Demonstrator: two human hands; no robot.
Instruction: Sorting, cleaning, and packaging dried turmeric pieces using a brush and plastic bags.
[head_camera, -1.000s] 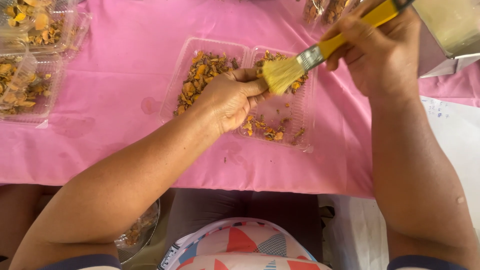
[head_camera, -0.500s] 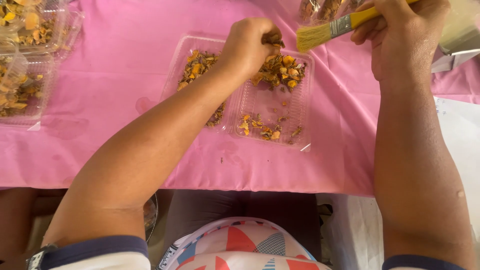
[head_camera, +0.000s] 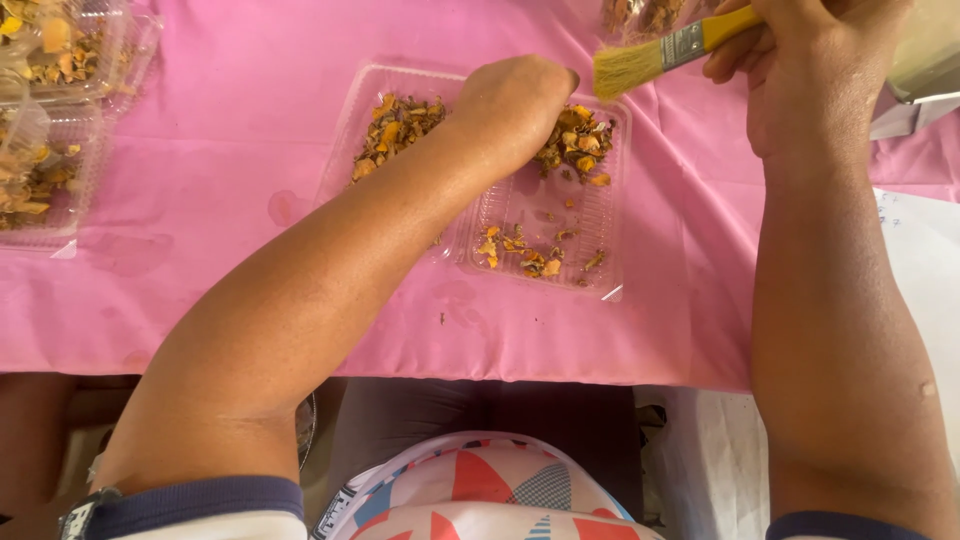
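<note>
Brush held above an open clear tray of dried orange-brown pieces on a pink-covered counter.

The right hand (head_camera: 800, 80) was closed around the yellow handle of a flat paintbrush (head_camera: 660, 52), its long axis running nearly level, handle to the right and pale bristles pointing left, just above the tray's far right corner. The brush looked light and stiff in the handle, soft at the bristles, best gripped on the handle behind the metal ferrule. The left hand (head_camera: 515, 100) was curled knuckles-up into the hinged clear plastic tray (head_camera: 600, 250), fingers hidden among the dried pieces (head_camera: 575, 145); whether it pinched any could not be told. The pieces looked light, brittle and crumbly, the thin tray flimsy. More filled trays (head_camera: 50, 150) lay at far left on the pink cloth (head_camera: 250, 150).
</note>
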